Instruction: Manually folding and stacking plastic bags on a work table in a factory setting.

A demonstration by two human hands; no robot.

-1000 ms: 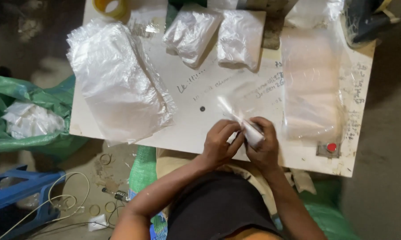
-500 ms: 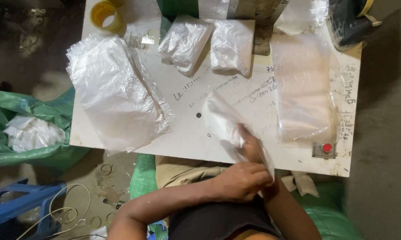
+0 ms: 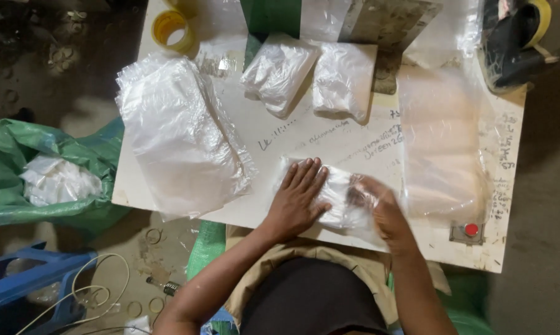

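Hands press flat on a small clear bag (image 3: 339,198) lying near the front edge of the white table (image 3: 255,139), at about 6 o'clock from its middle. Left hand (image 3: 298,201) lies palm down with fingers spread wide on the bag's left half, gripping nothing. Right hand (image 3: 379,208) is blurred and sits at the bag's right end, partly under the clear film; whether it pinches the plastic or only rests on it cannot be told. At 9 o'clock from the bag lies a big stack of plastic sheets (image 3: 177,133), just beside the left hand. At 12 o'clock sit two packed bags of white stuff (image 3: 280,74) (image 3: 343,80), well apart from the hands. At 3 o'clock a large clear sheet (image 3: 441,149) lies flat, near the right hand. A roll of yellow tape (image 3: 173,30) sits at 11 o'clock, at the table's far corner
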